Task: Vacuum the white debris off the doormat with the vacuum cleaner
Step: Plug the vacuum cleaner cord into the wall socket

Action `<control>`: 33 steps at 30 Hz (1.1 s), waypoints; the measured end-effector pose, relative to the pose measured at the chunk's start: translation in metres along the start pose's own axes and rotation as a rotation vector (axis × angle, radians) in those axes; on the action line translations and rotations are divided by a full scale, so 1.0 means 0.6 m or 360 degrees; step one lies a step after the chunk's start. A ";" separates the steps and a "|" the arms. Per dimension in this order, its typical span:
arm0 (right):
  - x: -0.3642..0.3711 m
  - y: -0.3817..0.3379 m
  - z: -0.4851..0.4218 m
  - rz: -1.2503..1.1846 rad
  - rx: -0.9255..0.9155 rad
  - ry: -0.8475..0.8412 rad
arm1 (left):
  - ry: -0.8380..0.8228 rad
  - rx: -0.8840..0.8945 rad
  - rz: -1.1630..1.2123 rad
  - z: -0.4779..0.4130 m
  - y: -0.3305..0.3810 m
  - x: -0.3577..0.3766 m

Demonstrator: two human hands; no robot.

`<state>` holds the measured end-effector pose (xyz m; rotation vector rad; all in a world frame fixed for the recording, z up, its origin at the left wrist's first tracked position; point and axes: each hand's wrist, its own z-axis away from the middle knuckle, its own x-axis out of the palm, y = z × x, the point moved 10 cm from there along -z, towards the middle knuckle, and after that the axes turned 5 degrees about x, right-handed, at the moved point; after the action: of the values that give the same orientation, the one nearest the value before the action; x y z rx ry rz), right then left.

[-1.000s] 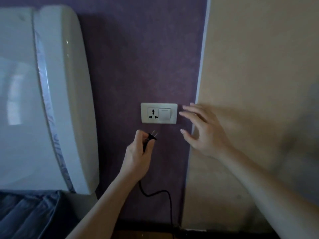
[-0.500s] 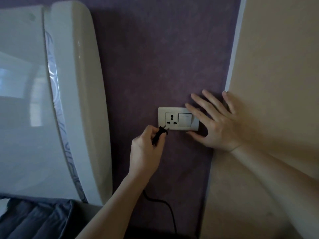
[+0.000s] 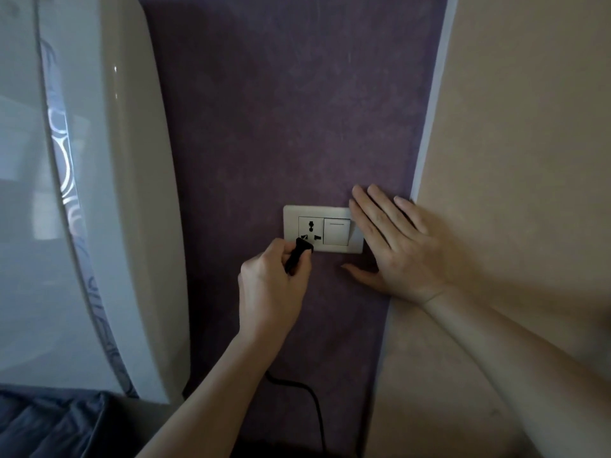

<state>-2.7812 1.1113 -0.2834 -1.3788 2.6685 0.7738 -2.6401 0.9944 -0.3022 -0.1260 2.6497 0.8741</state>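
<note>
A white wall socket plate (image 3: 334, 213) with a switch on its right half sits on the purple wall. My left hand (image 3: 271, 292) pinches a black power plug (image 3: 299, 254), whose tip touches the socket's lower left hole. The plug's black cord (image 3: 314, 404) hangs down the wall below my forearm. My right hand (image 3: 396, 246) lies flat and spread on the wall, its fingers overlapping the plate's right edge. The vacuum cleaner, the doormat and the debris are out of view.
A glossy white curved headboard (image 3: 109, 193) with a patterned silver strip fills the left side. Dark grey bedding (image 3: 49, 424) lies at the bottom left. A beige wall (image 3: 529, 160) meets the purple wall (image 3: 281, 110) at a pale corner strip on the right.
My left hand has raised the plug from below the socket up to its lower holes. My right hand has moved from hovering to lying flat on the wall beside the plate.
</note>
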 end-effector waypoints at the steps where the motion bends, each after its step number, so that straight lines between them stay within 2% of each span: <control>1: 0.000 0.000 0.001 0.0006 -0.0001 0.0014 | -0.0006 -0.0011 -0.0008 0.000 0.000 0.001; 24: -0.006 -0.006 0.000 -0.0007 -0.0019 0.0062 | -0.0078 0.0122 -0.0321 -0.026 0.037 0.027; 33: -0.008 -0.002 -0.001 -0.0033 -0.0014 0.0067 | -0.0064 0.0020 -0.0327 -0.014 0.028 0.016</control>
<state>-2.7773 1.1138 -0.2823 -1.4383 2.6809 0.7635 -2.6546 1.0033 -0.2900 -0.3666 2.5486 0.7838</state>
